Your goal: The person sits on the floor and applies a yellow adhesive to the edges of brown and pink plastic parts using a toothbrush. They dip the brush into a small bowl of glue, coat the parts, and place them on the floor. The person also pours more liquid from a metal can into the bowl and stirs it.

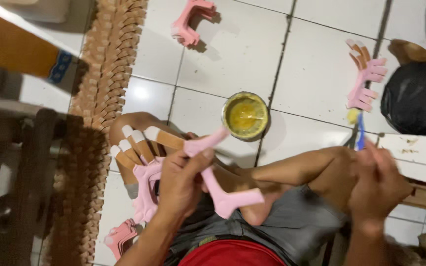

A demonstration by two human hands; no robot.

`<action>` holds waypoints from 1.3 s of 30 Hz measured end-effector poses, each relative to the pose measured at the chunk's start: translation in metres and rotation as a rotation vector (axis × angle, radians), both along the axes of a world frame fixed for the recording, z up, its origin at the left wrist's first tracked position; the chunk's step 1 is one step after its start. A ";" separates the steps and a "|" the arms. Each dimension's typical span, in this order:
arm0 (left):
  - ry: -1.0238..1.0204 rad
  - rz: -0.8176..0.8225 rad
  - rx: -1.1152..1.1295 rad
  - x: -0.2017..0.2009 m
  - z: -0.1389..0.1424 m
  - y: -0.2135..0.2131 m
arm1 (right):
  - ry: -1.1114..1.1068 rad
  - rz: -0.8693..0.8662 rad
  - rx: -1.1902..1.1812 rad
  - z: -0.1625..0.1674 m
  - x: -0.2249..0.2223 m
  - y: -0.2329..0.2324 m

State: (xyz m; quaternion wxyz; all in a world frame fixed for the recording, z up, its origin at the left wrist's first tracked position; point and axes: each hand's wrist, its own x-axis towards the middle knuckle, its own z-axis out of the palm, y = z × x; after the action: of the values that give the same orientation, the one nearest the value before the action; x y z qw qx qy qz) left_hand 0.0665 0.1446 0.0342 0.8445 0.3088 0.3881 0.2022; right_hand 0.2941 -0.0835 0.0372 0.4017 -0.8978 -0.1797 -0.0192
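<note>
My left hand (181,180) grips a pink Y-shaped strap piece (218,189), one arm of it pointing up toward a small round tin of yellow glue (245,116) on the tiled floor. Beside that hand, a bunch of pink and tan strap pieces (139,162) rests on my leg. My right hand (378,182) is closed around a thin blue-handled brush (360,130) with a yellow tip, held upright over my right knee.
A long row of tan strap pieces (102,88) runs down the left side. More pink pieces lie at the top (191,19), the right (363,76) and the lower left (122,236). A black bag (415,96) sits far right, beside a white board (415,150).
</note>
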 end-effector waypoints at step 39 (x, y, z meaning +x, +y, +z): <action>-0.063 -0.316 0.218 0.034 0.023 -0.021 | 0.628 0.280 0.537 -0.029 -0.072 0.033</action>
State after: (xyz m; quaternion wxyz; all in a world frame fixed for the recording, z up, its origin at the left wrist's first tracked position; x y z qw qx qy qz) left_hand 0.1003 0.1237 0.0569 0.8390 0.4489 0.2841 0.1175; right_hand 0.2224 -0.0504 0.0086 0.6548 -0.6907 -0.1572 0.2634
